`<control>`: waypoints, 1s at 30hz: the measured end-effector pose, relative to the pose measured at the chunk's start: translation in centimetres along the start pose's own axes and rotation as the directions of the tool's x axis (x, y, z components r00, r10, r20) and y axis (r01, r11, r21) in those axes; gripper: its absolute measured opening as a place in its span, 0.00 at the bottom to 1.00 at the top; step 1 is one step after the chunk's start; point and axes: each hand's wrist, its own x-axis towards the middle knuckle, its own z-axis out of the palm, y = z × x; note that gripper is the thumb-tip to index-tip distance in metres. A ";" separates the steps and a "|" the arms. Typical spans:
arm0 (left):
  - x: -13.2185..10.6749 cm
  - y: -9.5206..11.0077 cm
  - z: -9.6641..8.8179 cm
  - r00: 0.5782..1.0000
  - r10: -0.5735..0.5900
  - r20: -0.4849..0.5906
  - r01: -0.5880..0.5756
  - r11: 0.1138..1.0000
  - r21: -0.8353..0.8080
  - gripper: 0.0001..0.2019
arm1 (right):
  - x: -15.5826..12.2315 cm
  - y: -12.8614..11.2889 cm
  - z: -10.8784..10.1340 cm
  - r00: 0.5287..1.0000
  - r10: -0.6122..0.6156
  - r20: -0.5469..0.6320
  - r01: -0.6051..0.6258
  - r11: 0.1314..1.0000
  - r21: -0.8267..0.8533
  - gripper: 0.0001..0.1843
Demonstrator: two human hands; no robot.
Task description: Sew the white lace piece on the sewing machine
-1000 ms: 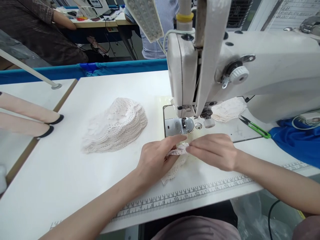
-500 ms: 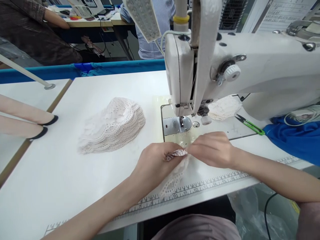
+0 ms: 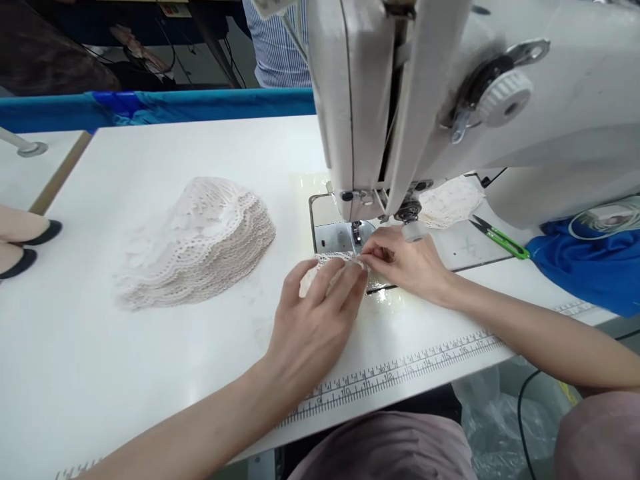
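Note:
A small white eyelet lace piece lies at the front of the needle plate, partly hidden by my fingers. My left hand rests over it palm down, fingers spread and bent, fingertips on the lace. On the other side, my right hand pinches the lace's right edge just in front of the presser foot. The white sewing machine rises directly behind both hands. To the left lies a fanned stack of lace pieces, white on top and beige beneath.
Right of the needle, more lace lies under the machine arm. Green-handled thread snips sit near a blue cloth. A printed ruler runs along the table's front edge. Beyond the blue cloth border, another person's striped shirt shows.
Both hands have moved forward with the lace, from the table's front to the presser foot. My left fingers have spread out over it. The view has tilted down and closer.

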 end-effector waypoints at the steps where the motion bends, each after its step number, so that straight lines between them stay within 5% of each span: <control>1: -0.1 0.2 -0.1 0.999 0.008 0.034 -0.008 1.000 0.005 0.14 | 0.1 0.1 0.0 1.000 0.007 -0.006 -0.007 1.000 -0.005 0.09; 6: 0.1 -0.3 -0.1 0.993 -0.030 0.118 0.037 0.998 -0.055 0.15 | -0.2 1.0 -0.2 0.982 -0.151 -0.114 0.128 0.974 -0.187 0.12; 12: 0.9 -1.6 0.7 0.992 -0.032 0.122 0.052 0.985 -0.164 0.15 | -1.5 1.3 -0.3 0.850 -0.504 -0.153 0.360 0.768 -0.530 0.17; 18: 1.0 -1.5 0.7 0.988 -0.056 0.141 0.079 0.984 -0.160 0.16 | -1.7 1.0 -0.4 0.846 -0.529 -0.071 0.365 0.671 -0.645 0.15; 30: 1.1 -1.8 1.0 0.988 -0.073 0.138 0.091 0.988 -0.128 0.15 | -1.5 1.6 -0.1 0.838 -0.541 -0.066 0.358 0.638 -0.682 0.14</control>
